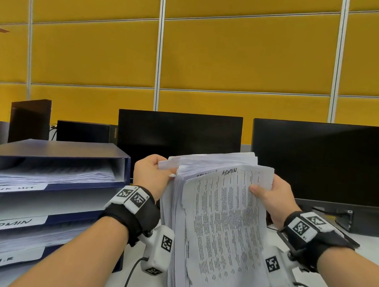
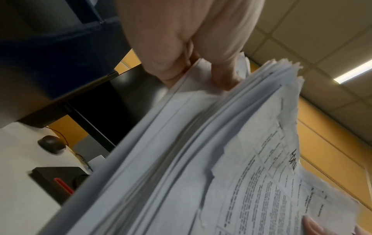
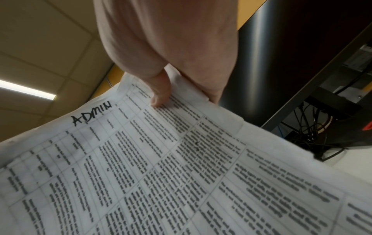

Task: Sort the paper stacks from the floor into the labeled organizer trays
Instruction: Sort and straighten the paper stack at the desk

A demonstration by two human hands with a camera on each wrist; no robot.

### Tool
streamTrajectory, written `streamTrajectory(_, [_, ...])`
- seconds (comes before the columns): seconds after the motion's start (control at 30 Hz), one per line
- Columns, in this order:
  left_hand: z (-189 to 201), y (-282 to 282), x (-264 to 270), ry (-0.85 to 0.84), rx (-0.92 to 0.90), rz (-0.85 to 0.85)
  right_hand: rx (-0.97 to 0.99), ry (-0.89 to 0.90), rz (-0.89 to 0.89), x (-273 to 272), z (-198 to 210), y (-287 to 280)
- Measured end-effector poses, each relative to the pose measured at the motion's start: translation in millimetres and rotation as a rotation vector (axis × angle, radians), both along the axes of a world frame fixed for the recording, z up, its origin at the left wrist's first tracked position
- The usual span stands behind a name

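a: head view first, what have you got?

b: i've got the thick stack of white printed paper sheets [image 1: 218, 216] standing on end on the white desk top [image 1: 373, 249], just right of the dark blue three-tier organizer trays [image 1: 49, 152]. my left hand [image 1: 151, 174] is curled round its far left top corner, my right hand [image 1: 271, 198] clamps the right edge, thumb on the front sheet. "admin" is handwritten at the top.

a: and the trays?

b: labels read task list, i think, then the white "admin" label strip [image 1: 9, 223], then h.r. the admin tier looks empty from here.

a: left wrist view?

b: fingers and thumb pinching a wad of sheets at the back, edges fanned and uneven.

a: right wrist?

b: thumb pressed on the front page, fingers wrapped behind. "admin" reads clearly.

a: so which step?

b: i'd call it squaring the stack before filing. next it wants tipping flat and sliding left into the middle tier, ragged edges kept clear of the slot lip.
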State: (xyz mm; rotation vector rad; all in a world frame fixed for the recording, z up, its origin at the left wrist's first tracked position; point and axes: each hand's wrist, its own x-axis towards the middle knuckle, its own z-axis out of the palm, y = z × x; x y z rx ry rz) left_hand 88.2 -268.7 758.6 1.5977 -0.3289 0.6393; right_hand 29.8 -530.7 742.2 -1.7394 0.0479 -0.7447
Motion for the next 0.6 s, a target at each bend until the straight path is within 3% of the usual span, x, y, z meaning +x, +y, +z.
streamTrajectory(0.2, [-2, -6, -4, 0.082, -0.018, -0.138, 0.032, -0.033, -0.097, -4, -1, -6])
streamTrajectory(0.43, [1, 3, -2, 0.058, -0.077, -0.02, 0.013, -0.025, -0.219, -7, 0, -16])
streamTrajectory(0.6, [3, 11, -2, 0.093, -0.14, -0.043, 0.015, -0.007, -0.219, -12, 1, -23])
